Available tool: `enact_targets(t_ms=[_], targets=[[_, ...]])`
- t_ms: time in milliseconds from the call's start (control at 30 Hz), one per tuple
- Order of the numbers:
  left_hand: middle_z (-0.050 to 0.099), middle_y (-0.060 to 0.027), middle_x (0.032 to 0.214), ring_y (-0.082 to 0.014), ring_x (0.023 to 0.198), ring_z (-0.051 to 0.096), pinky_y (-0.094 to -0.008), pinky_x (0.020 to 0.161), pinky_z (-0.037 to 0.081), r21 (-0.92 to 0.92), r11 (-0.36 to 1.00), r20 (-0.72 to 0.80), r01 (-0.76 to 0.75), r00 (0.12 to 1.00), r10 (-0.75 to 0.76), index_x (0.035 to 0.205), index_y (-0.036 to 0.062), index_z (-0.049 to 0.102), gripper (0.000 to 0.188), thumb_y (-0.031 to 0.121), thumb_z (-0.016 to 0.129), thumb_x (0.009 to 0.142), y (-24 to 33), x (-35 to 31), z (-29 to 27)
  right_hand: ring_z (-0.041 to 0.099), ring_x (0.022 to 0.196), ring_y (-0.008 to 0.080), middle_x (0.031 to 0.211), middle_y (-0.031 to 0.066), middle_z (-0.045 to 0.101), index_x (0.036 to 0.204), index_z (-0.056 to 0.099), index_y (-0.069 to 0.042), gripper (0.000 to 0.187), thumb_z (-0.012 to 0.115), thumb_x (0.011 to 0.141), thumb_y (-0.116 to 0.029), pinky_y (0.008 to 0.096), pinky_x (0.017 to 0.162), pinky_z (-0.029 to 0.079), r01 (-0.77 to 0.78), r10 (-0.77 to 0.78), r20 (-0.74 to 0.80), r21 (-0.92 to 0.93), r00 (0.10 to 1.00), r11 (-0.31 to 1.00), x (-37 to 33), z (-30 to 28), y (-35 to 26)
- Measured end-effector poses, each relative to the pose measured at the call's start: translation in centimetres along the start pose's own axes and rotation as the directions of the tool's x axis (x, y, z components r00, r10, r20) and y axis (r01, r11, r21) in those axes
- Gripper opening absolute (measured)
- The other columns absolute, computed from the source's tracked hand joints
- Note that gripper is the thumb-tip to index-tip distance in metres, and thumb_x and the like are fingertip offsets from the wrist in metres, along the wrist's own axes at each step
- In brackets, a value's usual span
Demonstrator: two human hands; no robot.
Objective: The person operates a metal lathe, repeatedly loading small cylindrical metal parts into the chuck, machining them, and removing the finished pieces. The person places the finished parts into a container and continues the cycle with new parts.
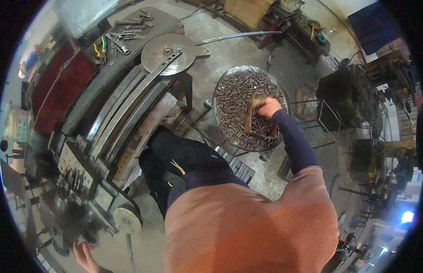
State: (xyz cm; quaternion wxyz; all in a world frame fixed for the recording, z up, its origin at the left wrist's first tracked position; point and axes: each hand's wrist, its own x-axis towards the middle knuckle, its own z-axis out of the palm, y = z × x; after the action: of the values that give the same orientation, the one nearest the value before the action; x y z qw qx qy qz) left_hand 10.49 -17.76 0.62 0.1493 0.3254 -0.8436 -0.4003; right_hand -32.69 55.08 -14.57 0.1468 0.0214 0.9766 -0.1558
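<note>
My right hand [268,108] reaches into a cardboard box [249,113] that sits on a round tray [285,93] heaped with small metal cylinders [230,98]. Its fingers are curled down inside the box, and what they hold is hidden. Darker small pieces [262,125] lie in the box below the hand. At the lower left, my left hand [85,257] is raised beside the machine, near its round wheel [127,219]. Its fingers are apart, with nothing between them.
A long machine with curved-looking metal rails [125,113] runs along my left. On its far end sit a round metal plate [168,52] and a long lever [238,36]. Pliers [101,48] and wrenches [125,34] lie beyond. A metal frame stand [327,120] is right of the tray.
</note>
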Motion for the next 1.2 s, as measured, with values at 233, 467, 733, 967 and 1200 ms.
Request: enact_targets(t_ms=[233, 467, 733, 967, 1200], targets=[[0.054, -0.0068, 0.088, -0.0101, 0.066, 0.052, -0.0237, 0.059, 0.046, -0.014, 0.999, -0.034, -0.031, 0.999, 0.03, 0.126, -0.0032, 0.043, 0.042, 0.014, 0.054, 0.089, 3.4, -3.4, 2.5, 0.061, 0.09, 0.032, 0.093, 0.021, 0.063, 0.085, 0.067, -0.001, 0.041, 0.066, 0.059, -0.032, 0.0377, 0.081, 0.048, -0.101, 0.122, 0.099, -0.201, 0.988, 0.974, 2.4, 1.2, -3.2], [0.055, -0.0059, 0.083, -0.0089, 0.065, 0.051, -0.023, 0.06, 0.044, -0.047, 0.998, 0.009, 0.049, 0.999, -0.049, 0.125, -0.0037, 0.043, 0.043, 0.014, 0.055, 0.088, 3.2, -4.6, 2.5, 0.062, 0.082, 0.0314, 0.085, 0.0201, 0.063, 0.081, 0.066, 0.0, 0.036, 0.065, 0.058, -0.027, 0.0366, 0.074, 0.049, -0.036, 0.039, 0.041, -0.084, 0.998, 0.996, 3.1, 2.3, -0.5], [0.057, -0.0079, 0.086, -0.0114, 0.066, 0.055, -0.0239, 0.061, 0.045, -0.096, 0.995, 0.062, 0.036, 0.998, -0.03, 0.126, -0.0055, 0.039, 0.046, 0.014, 0.056, 0.088, 2.3, -3.3, 2.6, 0.058, 0.099, 0.0313, 0.102, 0.0206, 0.061, 0.095, 0.063, 0.0, 0.046, 0.065, 0.059, -0.029, 0.0362, 0.086, 0.046, 0.012, 0.006, 0.2, -0.09, 0.98, 0.996, 5.3, 2.5, 1.1], [0.058, -0.0086, 0.084, -0.0121, 0.067, 0.055, -0.0244, 0.059, 0.045, -0.055, 0.996, 0.061, 0.075, 0.996, -0.072, 0.124, -0.0065, 0.041, 0.043, 0.013, 0.055, 0.088, 2.5, -4.2, 2.5, 0.059, 0.095, 0.0346, 0.101, 0.0214, 0.061, 0.098, 0.062, -0.003, 0.043, 0.061, 0.064, -0.03, 0.0378, 0.081, 0.048, 0.125, -0.007, 0.34, -0.326, 0.941, 0.937, 4.8, 0.8, -2.3], [0.058, -0.0074, 0.086, -0.0113, 0.071, 0.053, -0.0236, 0.063, 0.044, -0.011, 1.0, 0.095, 0.027, 0.995, -0.026, 0.123, -0.0065, 0.043, 0.041, 0.012, 0.053, 0.088, 5.4, -5.9, 2.9, 0.061, 0.072, 0.0287, 0.081, 0.0157, 0.063, 0.087, 0.068, -0.004, 0.028, 0.054, 0.063, -0.006, 0.0338, 0.069, 0.048, 0.482, -0.482, -0.042, 0.169, 0.875, 0.86, 2.0, -2.4, -0.6]])
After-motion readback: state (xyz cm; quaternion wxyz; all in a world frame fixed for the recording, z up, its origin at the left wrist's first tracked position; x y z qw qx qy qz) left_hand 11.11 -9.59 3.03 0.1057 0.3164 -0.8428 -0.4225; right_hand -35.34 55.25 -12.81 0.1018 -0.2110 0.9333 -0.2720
